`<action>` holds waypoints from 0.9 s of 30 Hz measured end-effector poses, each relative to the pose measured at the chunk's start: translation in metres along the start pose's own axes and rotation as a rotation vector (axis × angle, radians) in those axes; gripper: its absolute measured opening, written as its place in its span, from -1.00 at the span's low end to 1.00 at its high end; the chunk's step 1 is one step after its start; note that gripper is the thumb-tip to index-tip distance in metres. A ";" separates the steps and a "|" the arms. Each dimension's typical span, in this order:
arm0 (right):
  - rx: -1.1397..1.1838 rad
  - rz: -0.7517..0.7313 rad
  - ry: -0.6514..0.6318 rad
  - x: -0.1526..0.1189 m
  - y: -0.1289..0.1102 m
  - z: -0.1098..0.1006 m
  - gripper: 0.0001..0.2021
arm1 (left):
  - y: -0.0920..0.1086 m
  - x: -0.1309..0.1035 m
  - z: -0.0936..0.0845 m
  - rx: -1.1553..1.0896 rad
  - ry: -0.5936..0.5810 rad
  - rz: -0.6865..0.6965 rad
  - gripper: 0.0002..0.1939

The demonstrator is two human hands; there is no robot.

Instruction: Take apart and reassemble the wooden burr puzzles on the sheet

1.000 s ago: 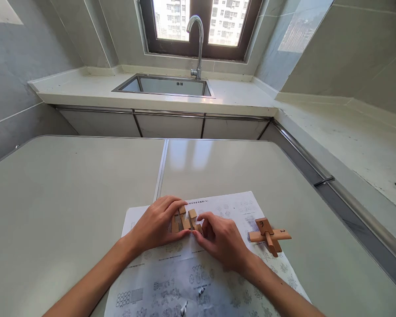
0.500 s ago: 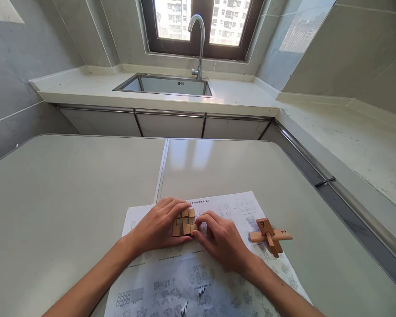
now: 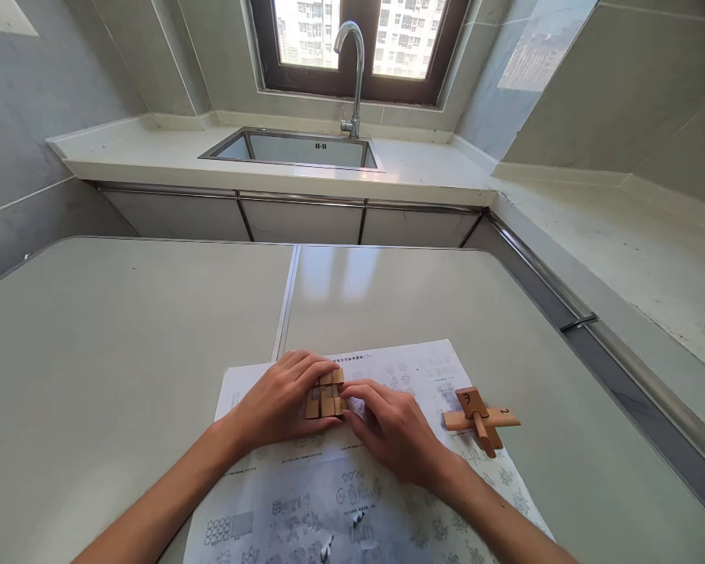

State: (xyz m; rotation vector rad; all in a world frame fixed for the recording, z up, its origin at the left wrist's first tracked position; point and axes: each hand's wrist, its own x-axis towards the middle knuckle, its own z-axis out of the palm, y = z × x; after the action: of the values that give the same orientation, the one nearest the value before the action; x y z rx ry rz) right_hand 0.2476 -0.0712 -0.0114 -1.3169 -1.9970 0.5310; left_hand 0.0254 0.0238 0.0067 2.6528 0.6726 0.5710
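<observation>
A small wooden block puzzle (image 3: pixel 327 398), made of several fitted light-brown pieces with gaps between them, rests on the printed instruction sheet (image 3: pixel 305 478). My left hand (image 3: pixel 291 395) curves around its left side, fingers along the far edge and thumb along the near edge. On the right side, the thumb and index finger of my right hand (image 3: pixel 391 427) press against the puzzle's edge. Part of the puzzle is hidden under my left fingers. To the right, a cross-shaped wooden puzzle (image 3: pixel 480 421) with handwritten marks lies partly over the sheet's edge.
The pale table (image 3: pixel 123 352) has a seam strip (image 3: pixel 287 301) running away from me. Beyond it are a counter with a steel-rimmed sink (image 3: pixel 294 163), a tap (image 3: pixel 358 78) and a window. Another counter (image 3: pixel 634 227) runs along the right side.
The puzzle's pieces sit closer together, with the right-hand ones pushed inward. My right fingers have shifted slightly, the index finger straighter along the puzzle's right edge.
</observation>
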 end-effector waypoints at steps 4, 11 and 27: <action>0.001 -0.003 0.001 0.000 0.001 0.001 -0.82 | 0.001 0.000 0.001 0.009 0.020 -0.007 -0.54; 0.017 0.002 0.005 -0.001 0.001 0.001 -0.79 | 0.002 0.000 0.002 0.041 0.048 -0.027 -0.55; 0.007 0.004 0.020 -0.002 0.004 0.004 -0.78 | -0.004 -0.002 0.009 0.195 0.115 -0.151 -0.65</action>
State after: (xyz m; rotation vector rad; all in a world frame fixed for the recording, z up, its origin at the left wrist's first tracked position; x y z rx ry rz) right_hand 0.2478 -0.0712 -0.0173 -1.3174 -1.9754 0.5238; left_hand 0.0263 0.0241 -0.0028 2.7301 0.9991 0.6480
